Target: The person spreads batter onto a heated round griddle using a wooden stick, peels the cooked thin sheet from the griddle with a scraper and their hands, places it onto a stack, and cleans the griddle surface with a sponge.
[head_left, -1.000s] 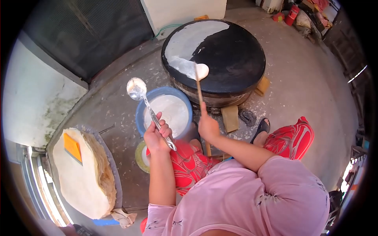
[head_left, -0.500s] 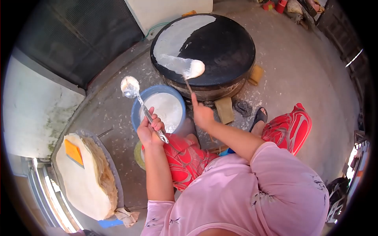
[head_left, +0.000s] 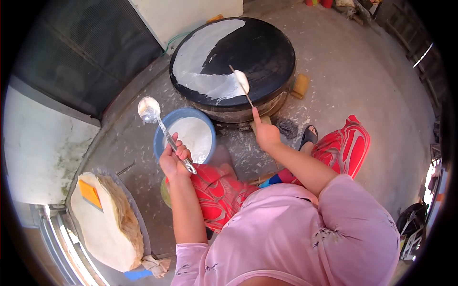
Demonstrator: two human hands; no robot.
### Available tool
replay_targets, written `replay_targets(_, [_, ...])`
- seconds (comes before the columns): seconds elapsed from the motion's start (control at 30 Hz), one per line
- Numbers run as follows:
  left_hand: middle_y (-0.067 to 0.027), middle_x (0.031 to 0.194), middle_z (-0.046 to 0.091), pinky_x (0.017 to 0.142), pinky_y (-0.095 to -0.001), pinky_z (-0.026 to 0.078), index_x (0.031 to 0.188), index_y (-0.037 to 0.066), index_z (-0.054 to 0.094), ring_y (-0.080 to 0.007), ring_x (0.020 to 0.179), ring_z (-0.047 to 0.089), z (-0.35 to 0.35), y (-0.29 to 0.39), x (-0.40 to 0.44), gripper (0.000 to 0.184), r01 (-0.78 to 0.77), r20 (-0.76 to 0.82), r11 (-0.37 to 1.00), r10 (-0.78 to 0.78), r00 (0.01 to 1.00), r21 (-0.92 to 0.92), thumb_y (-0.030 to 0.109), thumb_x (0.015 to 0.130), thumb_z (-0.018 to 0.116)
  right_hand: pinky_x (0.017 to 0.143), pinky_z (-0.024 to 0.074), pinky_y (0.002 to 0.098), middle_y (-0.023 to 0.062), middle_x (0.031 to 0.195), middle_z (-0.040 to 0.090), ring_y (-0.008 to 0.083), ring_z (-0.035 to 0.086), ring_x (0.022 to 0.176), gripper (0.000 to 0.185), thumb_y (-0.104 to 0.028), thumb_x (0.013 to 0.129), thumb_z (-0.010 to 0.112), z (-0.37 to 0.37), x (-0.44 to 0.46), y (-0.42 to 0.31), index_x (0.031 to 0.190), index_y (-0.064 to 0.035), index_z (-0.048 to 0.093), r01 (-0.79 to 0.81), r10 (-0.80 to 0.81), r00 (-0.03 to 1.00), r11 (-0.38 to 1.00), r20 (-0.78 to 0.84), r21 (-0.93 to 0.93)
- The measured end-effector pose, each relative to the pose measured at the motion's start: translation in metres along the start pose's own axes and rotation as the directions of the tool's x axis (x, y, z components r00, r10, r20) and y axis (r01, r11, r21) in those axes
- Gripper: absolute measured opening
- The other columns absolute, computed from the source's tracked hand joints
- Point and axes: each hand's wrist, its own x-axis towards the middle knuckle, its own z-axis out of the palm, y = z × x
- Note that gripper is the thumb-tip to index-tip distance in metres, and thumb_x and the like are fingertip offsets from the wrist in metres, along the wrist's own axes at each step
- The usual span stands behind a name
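Observation:
In my left hand [head_left: 175, 158] is a metal ladle [head_left: 164, 131], its handle inside my closed fingers. The ladle's batter-coated bowl is up beside the blue basin [head_left: 157, 143], which holds white batter [head_left: 192, 138]. My right hand [head_left: 267, 134] is closed around a thin flat spreader [head_left: 248, 97], the index finger stretched along it. The spreader's blade lies over the round black griddle [head_left: 267, 52], against a thick blob of batter [head_left: 242, 82]. A thin white layer of batter [head_left: 193, 59] coats the griddle's left and near side. Bare black surface shows on the right.
A tall stack of thin round sheets [head_left: 102, 224] stands at the lower left, with an orange scraper [head_left: 89, 193] on top. By the griddle's right side lies a yellow block [head_left: 300, 86], and a dark crumpled scrap [head_left: 287, 127] is near my foot. A white wall [head_left: 47, 143] is on the left.
My right hand has swept the spreader and the batter blob rightward along the griddle's near side, widening the white layer. My left hand still holds the ladle. The view has shifted slightly.

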Motion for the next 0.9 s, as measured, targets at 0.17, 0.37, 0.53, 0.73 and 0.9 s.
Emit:
replay_targets(0.17, [-0.0068,0.071,0.045,0.039,-0.0212,0.032,0.108,-0.005,0.045,-0.0104,0.049,0.038,0.005,-0.006,0.006,0.033,-0.003,-0.006,1.000,0.003,1.000,-0.013,0.019,0.092,0.029,0.061,0.0489,0.0415,0.0186,0.088,0.057,0.0330,0.060,0.070,0.070,-0.004,0.078,0.042,0.003,-0.009,0.014,0.139,-0.0115,0.008,0.118,-0.117,0.993,0.988,0.017,-0.097])
replay_targets(0.37, [-0.0066,0.071,0.045,0.039,-0.0214,0.032,0.108,-0.003,0.046,-0.0105,0.048,0.036,0.011,-0.011,0.007,0.031,0.037,-0.016,0.998,-0.038,0.999,-0.053,0.018,0.091,0.032,0.060,0.0484,0.0406,0.0177,0.080,0.059,0.0309,0.061,0.070,0.060,-0.009,0.079,0.044,-0.014,0.010,0.073,0.136,-0.0186,0.025,-0.062,0.075,0.989,0.993,-0.126,0.104])
replay_targets(0.53, [-0.0069,0.071,0.046,0.039,-0.0212,0.032,0.108,-0.004,0.046,-0.0102,0.048,0.037,0.014,-0.015,0.012,0.031,0.019,-0.018,0.999,-0.019,1.000,-0.040,0.018,0.091,0.033,0.058,0.0469,0.0406,0.0149,0.076,0.061,0.0296,0.059,0.066,0.049,-0.018,0.077,0.052,-0.001,-0.006,0.057,0.124,-0.0298,0.045,0.111,-0.040,0.978,0.930,-0.206,0.351])
replay_targets(0.73, [-0.0067,0.071,0.047,0.039,-0.0207,0.033,0.107,-0.004,0.047,-0.0100,0.048,0.038,0.014,-0.019,0.012,0.031,0.047,-0.024,0.998,-0.048,0.999,-0.039,0.018,0.091,0.033,0.059,0.0471,0.0409,0.0104,0.075,0.060,0.0305,0.058,0.068,0.038,-0.017,0.076,0.051,-0.048,0.017,0.128,0.112,-0.0292,0.055,-0.068,0.041,0.945,0.995,-0.323,-0.073])
replay_targets(0.9, [-0.0072,0.071,0.047,0.039,-0.0213,0.034,0.107,-0.005,0.047,-0.0104,0.048,0.040,0.013,-0.019,0.019,0.031,0.032,-0.018,0.999,-0.032,0.999,-0.041,0.016,0.091,0.033,0.056,0.0469,0.0390,0.0083,0.072,0.056,0.0283,0.058,0.065,0.038,-0.015,0.076,0.051,-0.056,0.023,0.125,0.111,-0.0286,0.056,-0.010,0.042,0.940,0.995,-0.338,0.096])
